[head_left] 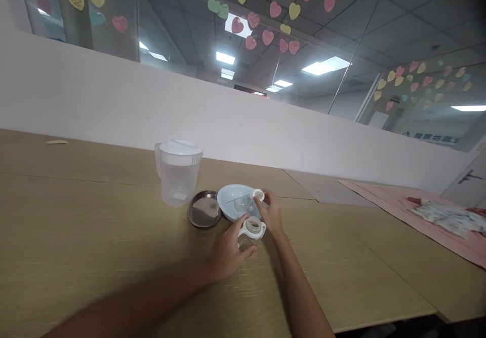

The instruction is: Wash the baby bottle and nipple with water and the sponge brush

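My left hand [227, 252] is wrapped round a small clear bottle [248, 240] with a white collar, its round mouth uncovered and facing up. Just above and to the right, my right hand [272, 213] pinches a white cap [258, 195] with a clear part and what looks like a thin straw pointing left. Both are held over or in front of a pale blue bowl [227, 199], which has something clear in it. Left of the bowl lies a round metal dish [204, 210], close against its rim.
A translucent lidded pitcher [179, 178] stands behind the metal dish on the wooden table [94, 226]. At the right lies a pink cloth [383, 199] with a white patterned item [448, 217]. A white wall [114, 100] runs behind, and a flat yellowish piece [56, 142] lies far left.
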`<state>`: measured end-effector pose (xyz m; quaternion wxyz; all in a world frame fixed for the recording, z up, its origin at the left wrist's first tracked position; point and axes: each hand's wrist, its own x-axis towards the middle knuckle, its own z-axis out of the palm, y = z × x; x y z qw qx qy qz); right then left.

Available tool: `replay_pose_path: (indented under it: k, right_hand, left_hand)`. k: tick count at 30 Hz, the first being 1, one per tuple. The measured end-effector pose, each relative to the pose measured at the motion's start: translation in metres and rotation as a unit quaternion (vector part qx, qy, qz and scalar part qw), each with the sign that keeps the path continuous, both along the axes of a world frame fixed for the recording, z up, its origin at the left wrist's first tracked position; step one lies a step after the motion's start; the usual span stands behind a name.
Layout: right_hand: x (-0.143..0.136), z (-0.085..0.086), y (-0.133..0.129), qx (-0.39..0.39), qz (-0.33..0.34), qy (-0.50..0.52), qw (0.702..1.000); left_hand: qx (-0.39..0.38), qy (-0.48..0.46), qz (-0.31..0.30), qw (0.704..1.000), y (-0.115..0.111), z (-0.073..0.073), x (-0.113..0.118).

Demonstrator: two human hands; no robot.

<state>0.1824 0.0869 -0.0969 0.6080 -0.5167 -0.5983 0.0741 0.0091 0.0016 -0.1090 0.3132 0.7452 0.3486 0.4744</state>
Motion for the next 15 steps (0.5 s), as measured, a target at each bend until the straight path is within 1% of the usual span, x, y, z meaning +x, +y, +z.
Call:
replay_pose_path:
  k: [3, 8, 11, 15]
  right_hand:
    - [-0.002, 0.002, -0.003, -0.035, -0.004, 0.013, 0.999]
    - [-0.002, 0.000, -0.001, -0.040, 0.015, 0.063, 0.997]
    - [0.002, -0.005, 0.003, -0.032, 0.004, 0.038, 0.999]
    - [0.007, -0.010, 0.007, -0.018, -0.035, -0.015, 0.999]
  left_hand:
    - [0.006, 0.001, -0.003, 1.000, 0.001, -0.001, 0.000]
    - [0.005, 0.013, -0.003, 1.000, 0.002, -0.002, -0.001]
    - [0.003, 0.016, -0.010, 1.000, 0.002, -0.002, -0.001]
    - [0.003, 0.006, -0.008, 1.000, 0.000, 0.000, 0.000]
